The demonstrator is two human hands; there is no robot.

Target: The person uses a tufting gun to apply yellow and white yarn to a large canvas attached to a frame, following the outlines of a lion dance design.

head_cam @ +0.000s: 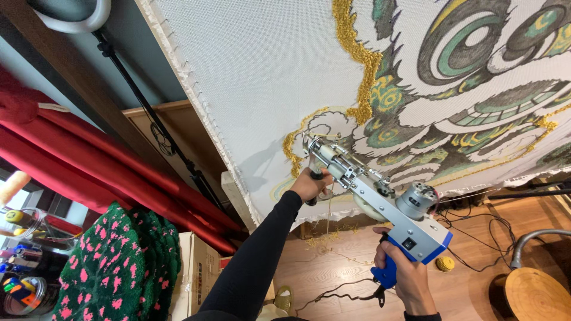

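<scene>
A silver and blue tufting gun (380, 199) is pressed with its needle end against a white stretched cloth (256, 65) printed with a lion-like design in green, grey and yellow. My left hand (310, 184), in a black sleeve, grips the gun's front handle under the nose. My right hand (404, 274) holds the blue rear grip below the motor. Gold yarn tufts (357, 56) trace outlines on the cloth near the gun's tip. A thin yellow yarn strand hangs from the gun.
A wooden frame edge (238, 199) borders the cloth. Red fabric (89, 154) and a green rug with pink spots (119, 267) lie at left. Black cables (476, 220), a yellow yarn ball (445, 263) and a round wooden stool (538, 294) are on the wooden floor.
</scene>
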